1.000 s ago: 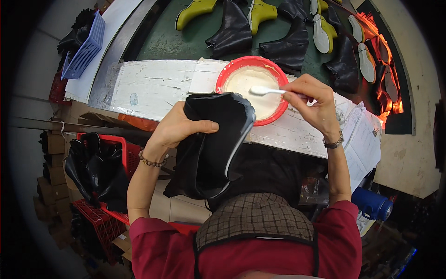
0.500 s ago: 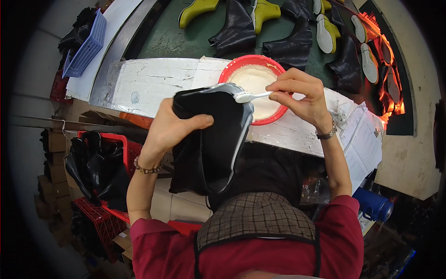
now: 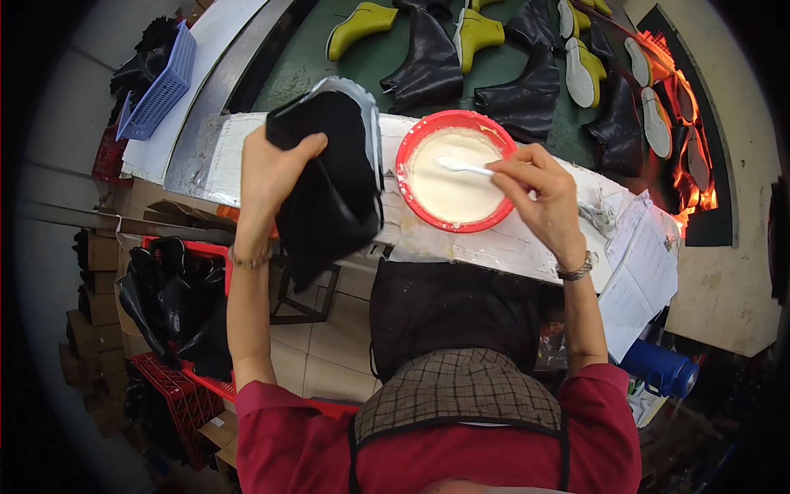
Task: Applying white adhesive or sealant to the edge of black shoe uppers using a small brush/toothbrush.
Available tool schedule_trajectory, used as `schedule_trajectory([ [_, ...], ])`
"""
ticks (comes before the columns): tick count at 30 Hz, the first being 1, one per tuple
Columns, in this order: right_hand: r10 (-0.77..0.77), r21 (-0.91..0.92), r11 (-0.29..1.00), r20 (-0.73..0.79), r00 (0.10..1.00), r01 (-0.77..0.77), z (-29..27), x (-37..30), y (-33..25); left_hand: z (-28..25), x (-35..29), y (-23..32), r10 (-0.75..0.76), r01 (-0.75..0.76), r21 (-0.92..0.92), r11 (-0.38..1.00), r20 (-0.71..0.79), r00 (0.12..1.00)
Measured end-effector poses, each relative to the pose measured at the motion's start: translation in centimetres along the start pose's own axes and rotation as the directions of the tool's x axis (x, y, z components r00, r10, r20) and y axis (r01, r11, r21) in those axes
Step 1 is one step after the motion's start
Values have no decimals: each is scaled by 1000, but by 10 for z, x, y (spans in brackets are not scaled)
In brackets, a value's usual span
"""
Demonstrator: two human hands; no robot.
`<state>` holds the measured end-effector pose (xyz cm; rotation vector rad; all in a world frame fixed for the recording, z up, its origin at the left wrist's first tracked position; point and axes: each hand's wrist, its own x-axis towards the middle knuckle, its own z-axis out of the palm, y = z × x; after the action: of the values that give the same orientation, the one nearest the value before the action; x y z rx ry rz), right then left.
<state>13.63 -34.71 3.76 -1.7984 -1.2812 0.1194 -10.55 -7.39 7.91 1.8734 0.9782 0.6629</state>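
One brown checked apron (image 3: 461, 391) lies nearest, between 5 and 6 o'clock from the middle of the view, with a blue jug (image 3: 671, 370) at 4 and black boot shafts (image 3: 169, 305) in a red crate (image 3: 217, 250) between 8 and 9. Beyond these, the two hands are well apart. At 10 o'clock the left hand (image 3: 270, 173) clamps a black boot upper (image 3: 337, 198), thumb across its face, the curved top edge coated whitish. Between 2 and 3 the right hand (image 3: 539, 196) pinches a small white brush (image 3: 467, 167), its head pointing toward 9 over cream paste (image 3: 444, 198) in a red bowl (image 3: 403, 169) at 1 o'clock; whether the bristles touch the paste I cannot tell. Farther off, toward 12, yellow shoe lasts (image 3: 362, 29) and more black boot uppers (image 3: 424, 66) lie on a green surface (image 3: 350, 82).
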Motion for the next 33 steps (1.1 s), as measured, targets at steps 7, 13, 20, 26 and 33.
schedule_trajectory([
  [7, 65, -514, 855, 223, 973, 61, 6, -3, 25, 9, 41, -89, 187, -177, 226, 958, -26, 982],
  [13, 128, -360, 930, 117, 985, -78, -7, -7, 25, -6, -39, -122, 84, -263, 634, 727, 298, 951],
  [20, 261, -238, 941, 52, 964, -242, -29, -15, 31, -27, -46, -138, 83, -238, 608, 757, 272, 959],
  [26, 183, -231, 957, 23, 983, -173, -18, -30, 48, -17, -55, -139, 187, -180, 503, 845, 36, 982],
  [33, 138, -36, 989, -145, 980, -145, -4, -26, 18, 22, -97, -67, 377, -332, 498, 801, 11, 926],
])
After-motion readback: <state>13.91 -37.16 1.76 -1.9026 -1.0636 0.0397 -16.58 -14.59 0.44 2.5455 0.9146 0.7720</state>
